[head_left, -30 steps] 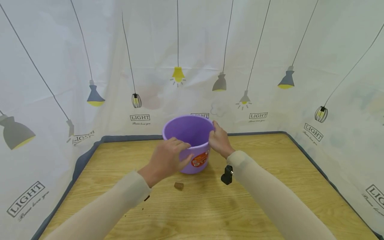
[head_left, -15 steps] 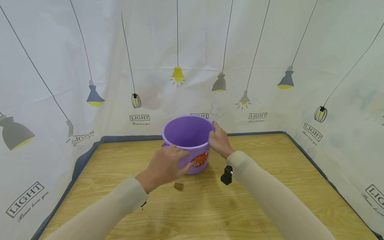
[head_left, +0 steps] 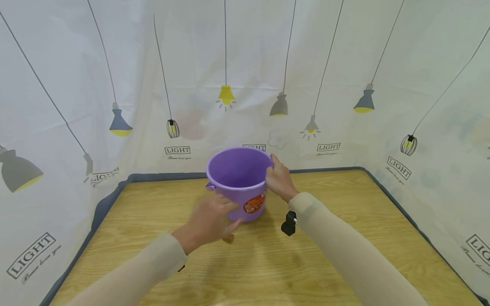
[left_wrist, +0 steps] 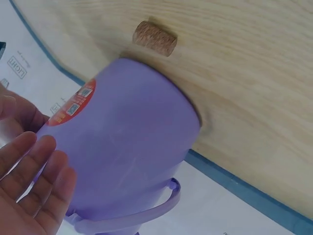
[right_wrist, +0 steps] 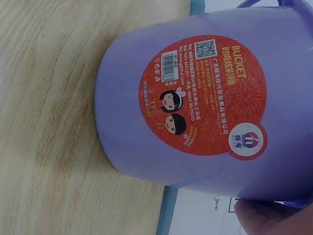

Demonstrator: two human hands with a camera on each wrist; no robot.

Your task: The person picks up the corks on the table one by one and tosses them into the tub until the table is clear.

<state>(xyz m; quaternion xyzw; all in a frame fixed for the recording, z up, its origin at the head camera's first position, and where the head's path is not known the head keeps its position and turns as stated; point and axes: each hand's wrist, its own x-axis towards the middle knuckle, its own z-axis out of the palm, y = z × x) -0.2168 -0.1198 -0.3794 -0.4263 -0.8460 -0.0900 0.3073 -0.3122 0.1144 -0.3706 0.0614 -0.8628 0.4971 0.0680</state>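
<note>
A purple plastic bucket [head_left: 240, 196] stands upright at the back of the wooden table, its dark purple inside facing me. On its front is a red label [right_wrist: 205, 98]. My right hand [head_left: 280, 178] grips the bucket's rim on the right side. In front of the bucket, lower left, my left hand [head_left: 208, 217] is off the rim, its fingers loosely extended and holding nothing. The left wrist view has the fingers [left_wrist: 49, 186] spread beside the bucket wall. A brown cork [left_wrist: 154, 38] lies on its side near the bucket's base; my left thumb partly covers it in the head view.
The bucket's purple handle [left_wrist: 142, 218] hangs along its side. Black wrist gear [head_left: 289, 223] shows beside the right sleeve. White cloth [head_left: 245, 63] printed with lamps surrounds the wooden table [head_left: 325, 204] at the back and both sides.
My left hand has come away from the bucket's rim and moved down toward the cork, uncovering the handle's left joint. My right hand and the bucket have stayed put.
</note>
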